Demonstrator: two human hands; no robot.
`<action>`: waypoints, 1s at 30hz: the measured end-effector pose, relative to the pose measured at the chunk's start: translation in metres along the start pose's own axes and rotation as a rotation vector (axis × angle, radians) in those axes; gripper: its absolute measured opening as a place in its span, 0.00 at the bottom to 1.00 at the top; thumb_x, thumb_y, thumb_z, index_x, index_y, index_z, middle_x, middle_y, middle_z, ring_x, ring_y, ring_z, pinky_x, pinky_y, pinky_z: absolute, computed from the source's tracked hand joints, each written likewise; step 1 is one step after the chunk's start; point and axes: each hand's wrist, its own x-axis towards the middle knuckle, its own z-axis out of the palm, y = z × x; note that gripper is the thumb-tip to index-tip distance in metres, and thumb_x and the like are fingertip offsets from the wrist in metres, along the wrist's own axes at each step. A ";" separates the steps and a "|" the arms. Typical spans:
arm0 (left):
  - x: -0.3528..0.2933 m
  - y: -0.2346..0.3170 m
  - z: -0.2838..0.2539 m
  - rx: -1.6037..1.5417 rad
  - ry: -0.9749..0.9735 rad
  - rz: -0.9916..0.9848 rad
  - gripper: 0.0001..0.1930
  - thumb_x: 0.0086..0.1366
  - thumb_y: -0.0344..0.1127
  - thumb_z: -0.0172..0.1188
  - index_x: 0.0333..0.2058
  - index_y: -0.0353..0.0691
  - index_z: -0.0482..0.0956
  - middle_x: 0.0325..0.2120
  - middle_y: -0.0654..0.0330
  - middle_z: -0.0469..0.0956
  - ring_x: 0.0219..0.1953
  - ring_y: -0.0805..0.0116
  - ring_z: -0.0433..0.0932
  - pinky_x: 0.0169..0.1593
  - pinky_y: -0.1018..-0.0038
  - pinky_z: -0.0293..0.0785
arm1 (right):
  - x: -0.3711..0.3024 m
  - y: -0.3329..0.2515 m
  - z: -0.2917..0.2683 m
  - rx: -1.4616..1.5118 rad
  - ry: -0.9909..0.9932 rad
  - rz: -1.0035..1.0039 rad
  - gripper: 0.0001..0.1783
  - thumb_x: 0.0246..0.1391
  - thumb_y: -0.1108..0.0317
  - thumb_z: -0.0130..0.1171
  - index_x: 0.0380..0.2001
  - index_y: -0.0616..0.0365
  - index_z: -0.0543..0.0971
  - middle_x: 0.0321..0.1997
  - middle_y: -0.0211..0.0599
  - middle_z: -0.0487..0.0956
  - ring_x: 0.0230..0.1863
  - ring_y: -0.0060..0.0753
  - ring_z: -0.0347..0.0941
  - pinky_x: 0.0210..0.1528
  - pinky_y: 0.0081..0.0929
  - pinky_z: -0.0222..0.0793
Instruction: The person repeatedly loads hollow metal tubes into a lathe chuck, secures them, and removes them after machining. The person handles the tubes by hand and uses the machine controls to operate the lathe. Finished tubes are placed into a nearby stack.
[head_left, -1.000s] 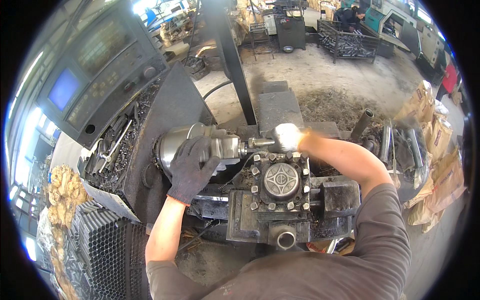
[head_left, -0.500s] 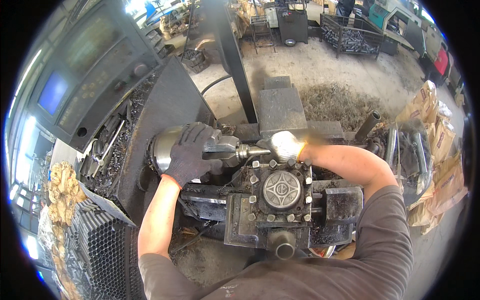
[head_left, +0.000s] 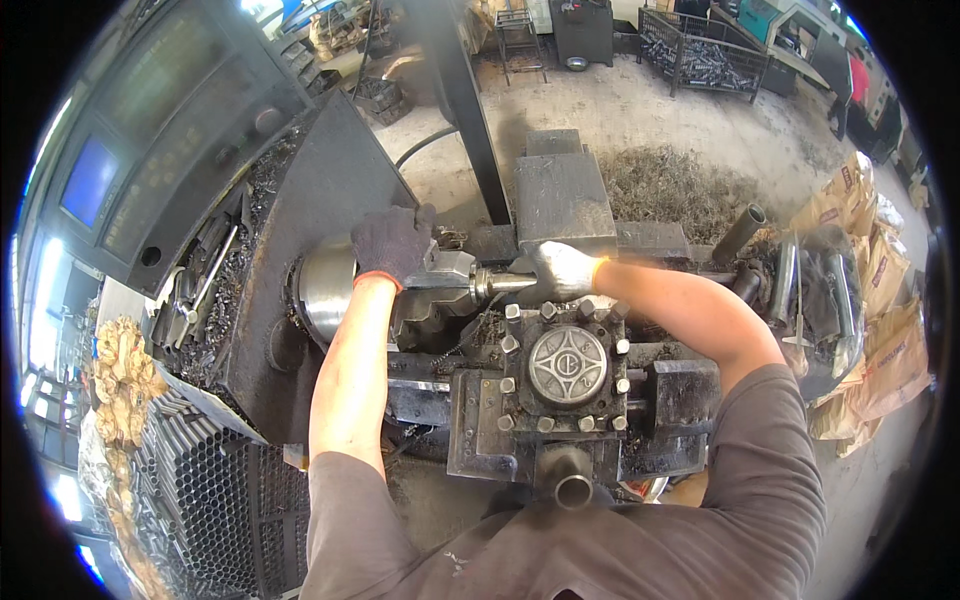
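Note:
A lathe chuck [head_left: 328, 292] with a bright metal drum stands at the left, its stepped jaws [head_left: 448, 275] facing right. My left hand [head_left: 393, 243], in a dark glove with an orange cuff, curls over the far top side of the chuck and its jaw. Part of its fingers is hidden behind the hand. A thin metal shaft [head_left: 508, 284] with a ringed collar sticks out of the jaws to the right. My right hand [head_left: 565, 272], in a white glove, is closed around its right end. Just nearer to me sits the square tool post [head_left: 567, 365] with bolts around its top.
A control panel [head_left: 150, 150] with a lit screen rises at the left, above tools and metal chips. Below it lies a stack of steel tubes [head_left: 205, 480]. Paper sacks [head_left: 890, 340] stand at the right. A dark upright post [head_left: 465, 120] rises beyond the chuck.
My left hand has moved from the chuck's near side to its far top side, and its fingers are now curled. My right hand stays at the shaft's end. The view has shifted slightly.

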 end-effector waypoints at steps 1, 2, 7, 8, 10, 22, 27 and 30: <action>-0.001 0.001 0.002 0.005 0.002 -0.024 0.35 0.79 0.64 0.41 0.39 0.42 0.92 0.40 0.44 0.88 0.47 0.39 0.86 0.55 0.46 0.77 | 0.001 -0.001 0.000 0.037 0.019 -0.002 0.26 0.53 0.55 0.71 0.54 0.53 0.86 0.42 0.50 0.88 0.43 0.56 0.85 0.48 0.47 0.80; -0.003 0.001 0.002 -0.008 0.008 -0.030 0.36 0.79 0.64 0.41 0.40 0.42 0.92 0.40 0.44 0.88 0.47 0.39 0.86 0.55 0.46 0.77 | 0.001 -0.003 -0.002 0.009 0.008 0.000 0.27 0.53 0.53 0.72 0.54 0.54 0.86 0.40 0.52 0.88 0.42 0.56 0.85 0.46 0.47 0.80; -0.006 0.004 -0.002 -0.022 0.005 -0.070 0.37 0.77 0.67 0.42 0.41 0.41 0.91 0.40 0.42 0.88 0.48 0.38 0.85 0.55 0.46 0.77 | 0.006 -0.006 -0.002 0.099 -0.007 0.007 0.28 0.51 0.52 0.74 0.52 0.58 0.86 0.39 0.55 0.87 0.41 0.55 0.85 0.47 0.47 0.79; -0.006 0.005 -0.003 -0.018 0.000 -0.076 0.36 0.78 0.64 0.41 0.40 0.41 0.91 0.39 0.42 0.88 0.46 0.38 0.86 0.54 0.46 0.78 | 0.006 -0.006 -0.001 0.124 -0.004 0.039 0.28 0.51 0.52 0.73 0.52 0.58 0.86 0.39 0.55 0.88 0.41 0.55 0.86 0.47 0.47 0.80; -0.007 0.006 -0.005 -0.011 0.018 -0.066 0.35 0.79 0.59 0.38 0.37 0.40 0.91 0.36 0.43 0.88 0.42 0.39 0.87 0.50 0.47 0.80 | 0.007 -0.004 0.002 -0.036 0.072 -0.043 0.28 0.53 0.53 0.73 0.55 0.54 0.85 0.44 0.51 0.88 0.44 0.55 0.85 0.50 0.46 0.80; -0.010 0.000 -0.004 -0.008 0.068 -0.009 0.34 0.79 0.59 0.38 0.40 0.40 0.90 0.39 0.43 0.87 0.44 0.38 0.86 0.53 0.47 0.79 | 0.001 -0.003 -0.003 0.036 -0.007 0.041 0.34 0.52 0.50 0.73 0.61 0.49 0.84 0.47 0.50 0.88 0.45 0.50 0.86 0.50 0.43 0.79; -0.007 -0.005 0.002 -0.095 -0.008 -0.044 0.39 0.78 0.68 0.41 0.43 0.37 0.90 0.41 0.38 0.86 0.47 0.35 0.85 0.55 0.45 0.76 | -0.001 0.000 -0.004 0.102 -0.011 -0.003 0.33 0.54 0.53 0.74 0.63 0.50 0.82 0.47 0.50 0.88 0.45 0.47 0.86 0.51 0.42 0.80; -0.007 -0.006 0.002 -0.039 0.064 0.018 0.36 0.78 0.63 0.38 0.42 0.40 0.90 0.41 0.43 0.87 0.46 0.37 0.86 0.54 0.45 0.78 | 0.000 0.003 -0.001 0.021 0.037 -0.049 0.31 0.56 0.54 0.74 0.62 0.51 0.83 0.46 0.48 0.89 0.44 0.42 0.86 0.50 0.39 0.80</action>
